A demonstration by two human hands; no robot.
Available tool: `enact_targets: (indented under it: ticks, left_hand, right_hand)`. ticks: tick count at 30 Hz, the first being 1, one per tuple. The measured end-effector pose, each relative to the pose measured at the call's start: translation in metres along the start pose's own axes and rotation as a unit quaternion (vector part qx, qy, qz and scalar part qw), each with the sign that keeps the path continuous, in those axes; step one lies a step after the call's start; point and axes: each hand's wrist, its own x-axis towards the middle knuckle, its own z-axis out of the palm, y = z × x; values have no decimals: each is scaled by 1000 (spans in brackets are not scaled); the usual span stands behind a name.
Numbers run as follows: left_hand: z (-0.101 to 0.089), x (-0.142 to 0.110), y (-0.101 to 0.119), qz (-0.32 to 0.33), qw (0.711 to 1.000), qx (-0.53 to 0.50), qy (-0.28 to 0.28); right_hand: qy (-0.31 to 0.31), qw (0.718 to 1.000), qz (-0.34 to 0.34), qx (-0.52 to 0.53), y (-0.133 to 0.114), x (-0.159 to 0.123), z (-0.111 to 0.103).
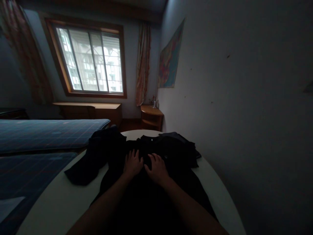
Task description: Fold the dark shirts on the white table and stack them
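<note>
A black garment (151,192) lies spread over the round pale table (56,199), its lower part running toward me. My left hand (133,164) rests on it with the fingers stretched out. Just to the right, my right hand (157,168) also lies on the cloth, fingers apart and slightly bent. Neither hand appears to grip anything. Beyond my right hand is a stack of dark folded clothes (181,143). A bunched dark cloth (85,168) sits on the table's left side. In the dim light, the borders between the dark fabrics are hard to tell.
Blue plaid mattresses (49,133) stand close along the left side. A white wall (244,114) with a map (170,62) rises at the right. Beyond the table are a wooden corner shelf (152,111), a desk (102,106) and a bright barred window (90,60).
</note>
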Motion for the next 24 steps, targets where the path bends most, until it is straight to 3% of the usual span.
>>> enact_targets:
  ticks: [10,15,19,22,24]
  left_hand:
    - [-3,-36,-2,-31,999,14,-12]
    - [-5,-22,-4,-48,998,-6,-46]
    - [-10,0,7,-65,996,-8,-54]
    - [-9,14,16,-13,999,-21,-35]
    - [-3,19,19,29,999,-32,-31]
  right_hand:
    - [-56,998,-28,0,2,-23,3]
    - [-88,996,-25,-4,3,-10,5]
    - [-110,993,-39,20,8,14,-8]
    - [-115,989,-40,79,20,36,-25]
    - [-85,991,-17,103,32,49,-35]
